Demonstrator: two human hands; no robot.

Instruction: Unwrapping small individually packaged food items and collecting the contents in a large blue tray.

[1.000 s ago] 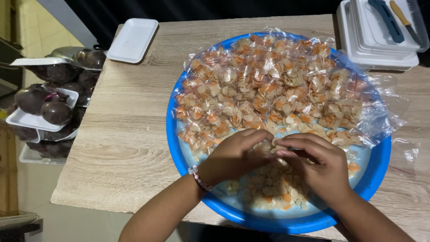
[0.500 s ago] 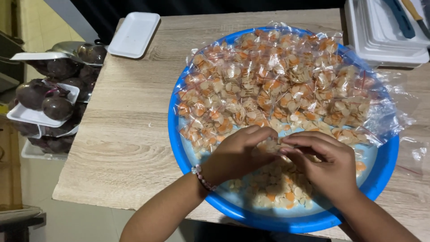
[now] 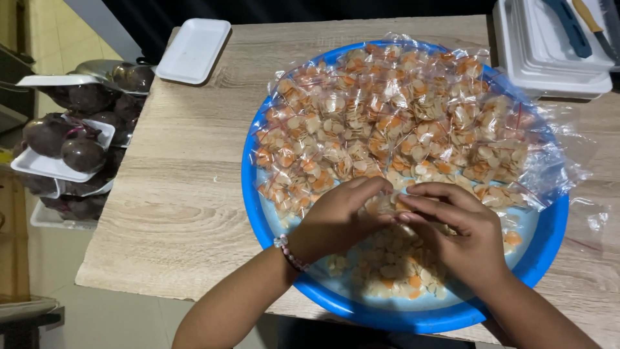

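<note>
A big round blue tray [image 3: 253, 213] lies on a light wooden table [image 3: 181, 200]. Its far half is heaped with several small clear bags [image 3: 394, 123] of pale and orange slices. Loose slices [image 3: 394, 271] cover the near part of the tray. My left hand [image 3: 339, 216] and my right hand [image 3: 462, 232] meet fingertip to fingertip over the loose slices, pinching a small clear bag [image 3: 391, 205] of slices between them. A bead bracelet sits on my left wrist.
A white foam tray [image 3: 194, 50] lies at the table's far left. Stacked white trays [image 3: 549, 58] with knives on top stand at the far right. Left of the table, dark purple round fruits [image 3: 81, 152] sit wrapped on foam trays. An empty clear bag [image 3: 591, 220] lies right of the blue tray.
Both hands have stayed together over the tray's near part, fingers shifting slightly on the small bag. The view has tilted a little.
</note>
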